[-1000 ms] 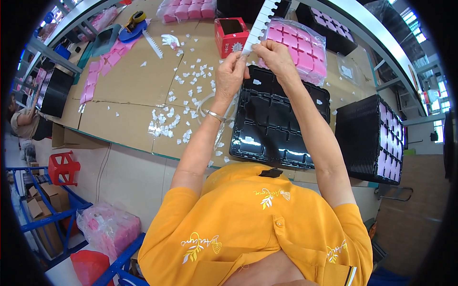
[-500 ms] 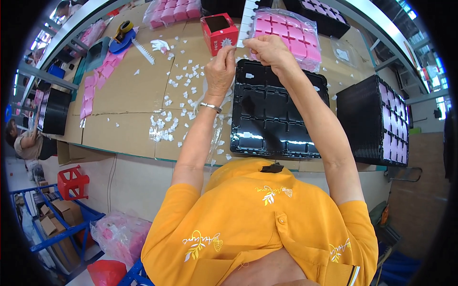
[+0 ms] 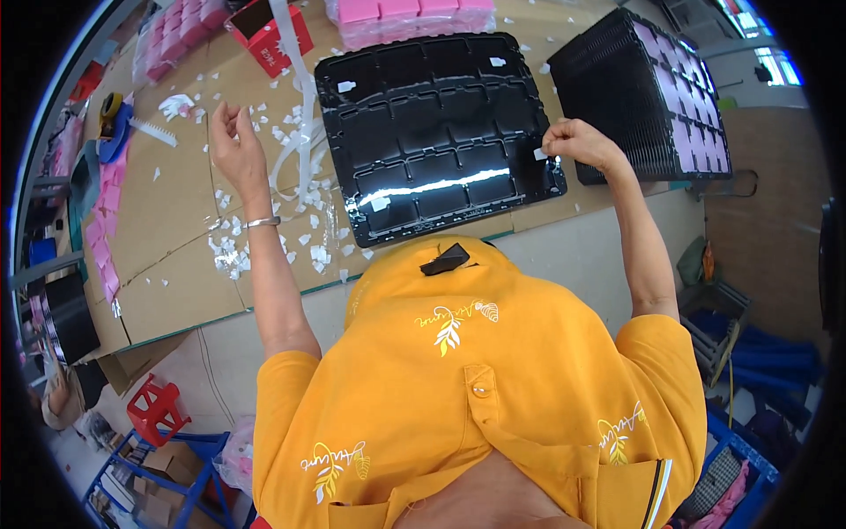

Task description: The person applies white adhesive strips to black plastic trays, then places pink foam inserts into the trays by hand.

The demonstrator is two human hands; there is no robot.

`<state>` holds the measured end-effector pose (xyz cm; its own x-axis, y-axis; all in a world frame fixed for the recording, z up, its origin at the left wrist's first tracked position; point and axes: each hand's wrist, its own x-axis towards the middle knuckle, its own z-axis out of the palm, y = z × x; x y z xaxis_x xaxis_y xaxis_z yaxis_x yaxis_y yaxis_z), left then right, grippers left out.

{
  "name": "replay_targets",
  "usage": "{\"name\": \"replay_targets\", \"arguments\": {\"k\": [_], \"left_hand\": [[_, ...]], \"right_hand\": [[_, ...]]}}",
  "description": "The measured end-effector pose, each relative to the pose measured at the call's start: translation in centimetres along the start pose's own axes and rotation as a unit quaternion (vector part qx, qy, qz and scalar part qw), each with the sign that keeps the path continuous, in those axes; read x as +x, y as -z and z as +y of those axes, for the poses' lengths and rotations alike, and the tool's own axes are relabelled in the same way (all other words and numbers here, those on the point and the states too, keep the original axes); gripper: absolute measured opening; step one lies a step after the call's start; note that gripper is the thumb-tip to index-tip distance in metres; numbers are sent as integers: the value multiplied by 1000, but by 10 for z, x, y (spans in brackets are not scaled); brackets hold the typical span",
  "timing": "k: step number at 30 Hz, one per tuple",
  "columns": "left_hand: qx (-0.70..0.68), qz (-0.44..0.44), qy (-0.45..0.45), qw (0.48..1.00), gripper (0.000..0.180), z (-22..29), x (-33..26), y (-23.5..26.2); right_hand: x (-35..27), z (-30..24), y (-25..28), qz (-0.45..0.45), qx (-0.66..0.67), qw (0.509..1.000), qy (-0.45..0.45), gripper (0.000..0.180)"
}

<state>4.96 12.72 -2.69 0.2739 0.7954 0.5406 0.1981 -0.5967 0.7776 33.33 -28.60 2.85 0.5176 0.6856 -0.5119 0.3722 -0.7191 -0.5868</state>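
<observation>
Black compartment tray [image 3: 441, 132] lies flat on the cardboard-covered table [image 3: 167, 264], at 12 o'clock from the person's chest; thin, glossy moulded plastic, it is judged light, springy and slippery, best gripped at its rim. Right hand [image 3: 573, 143], at the tray's 3 o'clock edge, is closed, pinching a small white scrap [image 3: 539, 153]. Left hand [image 3: 233, 145], at 9 o'clock, hovers half-open over white paper scraps [image 3: 304, 189], seemingly holding nothing.

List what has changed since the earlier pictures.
Both hands were together high over the black compartment tray, working a white toothed strip. Now they have parted: the left hand is open over the cardboard-covered table, and the right hand pinches a small white piece at the tray's right edge. The tray and white scraps stayed.
</observation>
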Motion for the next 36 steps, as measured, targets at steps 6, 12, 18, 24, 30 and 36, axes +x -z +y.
{"name": "replay_targets", "arguments": {"k": [6,12,18,24,30,36], "left_hand": [[67,-91,-110,987,27,28,-27,-14],[100,-129,-137,977,26,46,-42,-18],[90,-121,-104,983,25,37,-47,-7],[77,-136,-39,987,28,29,-37,-1],[-30,-98,-1,995,26,16,-13,-9],[-148,-131,80,977,35,-1,43,-47]], "right_hand": [[-3,15,-30,40,-122,992,13,20],[-18,3,-43,112,-216,964,-104,20],[-38,17,-48,231,-166,958,29,13],[-40,8,-54,177,-262,937,146,29],[-30,12,-46,203,-206,936,202,9],[-26,57,0,408,-262,871,84,24]]}}
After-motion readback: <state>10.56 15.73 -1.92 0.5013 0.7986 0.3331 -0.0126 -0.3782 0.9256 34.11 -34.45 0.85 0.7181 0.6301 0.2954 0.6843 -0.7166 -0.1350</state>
